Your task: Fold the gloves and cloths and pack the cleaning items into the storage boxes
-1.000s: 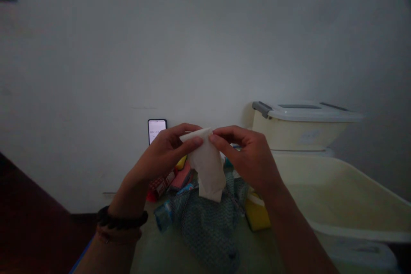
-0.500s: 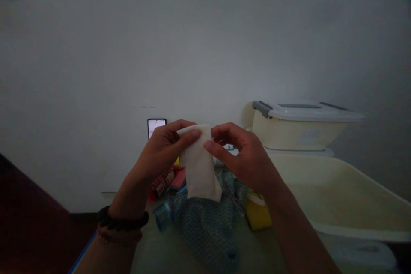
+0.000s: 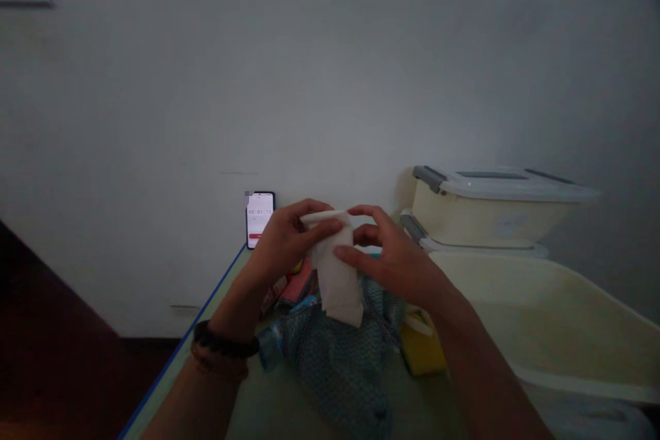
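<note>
A folded white cloth (image 3: 337, 282) hangs upright in the middle, between my two hands. My left hand (image 3: 286, 237) pinches its upper left corner, thumb in front and fingers behind. At the upper right edge my right hand (image 3: 389, 247) has its thumb on the front and its index finger at the top; the fingertips behind are partly hidden. Below the cloth, a grey-green knitted fabric (image 3: 340, 371) lies in a heap on the table (image 3: 278, 405).
A phone (image 3: 260, 220) showing a timer leans against the wall. Right of my right arm are a cream open tub (image 3: 557, 309) and a lidded box (image 3: 485, 216). Close by lie a yellow item (image 3: 423, 347), a clear blue-tinted plastic piece (image 3: 269, 349) and a red package (image 3: 273, 294).
The view has shifted slightly, showing more of the phone. Both hands still hold the white cloth; its lower end now hangs narrower, with the right corner folded in.
</note>
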A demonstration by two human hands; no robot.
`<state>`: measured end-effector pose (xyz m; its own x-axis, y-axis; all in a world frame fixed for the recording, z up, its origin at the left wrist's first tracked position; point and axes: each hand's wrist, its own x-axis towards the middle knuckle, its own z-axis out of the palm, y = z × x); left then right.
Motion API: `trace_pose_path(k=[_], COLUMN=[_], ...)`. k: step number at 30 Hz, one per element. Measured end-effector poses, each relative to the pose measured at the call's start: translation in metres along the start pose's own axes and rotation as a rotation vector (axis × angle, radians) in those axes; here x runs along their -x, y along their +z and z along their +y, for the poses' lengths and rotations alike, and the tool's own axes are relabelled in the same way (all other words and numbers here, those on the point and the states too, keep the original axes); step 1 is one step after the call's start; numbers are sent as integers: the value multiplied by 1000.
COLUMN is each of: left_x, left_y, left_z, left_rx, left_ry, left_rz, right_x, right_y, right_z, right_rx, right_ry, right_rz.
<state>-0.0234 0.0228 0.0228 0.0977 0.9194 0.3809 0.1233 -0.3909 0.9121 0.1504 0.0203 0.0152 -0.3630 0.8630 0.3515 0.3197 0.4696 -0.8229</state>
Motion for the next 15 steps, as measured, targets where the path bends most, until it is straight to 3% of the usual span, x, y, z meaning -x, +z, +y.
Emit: trace_pose_path(k=[5,9,15], left_x=[-7,-8,-6], left_y=[-3,-6,-7], left_z=[-14,-18,-15], left_rx=[39,50,80], left_ry=[-17,-66,-92], left_rz=[75,119,50], right_x=[0,-2,-2], right_y=[3,3,-2], right_z=[1,0,4], right_rx=[142,135,62], right_ry=[31,28,29], right_rz=[-227,-181,-175])
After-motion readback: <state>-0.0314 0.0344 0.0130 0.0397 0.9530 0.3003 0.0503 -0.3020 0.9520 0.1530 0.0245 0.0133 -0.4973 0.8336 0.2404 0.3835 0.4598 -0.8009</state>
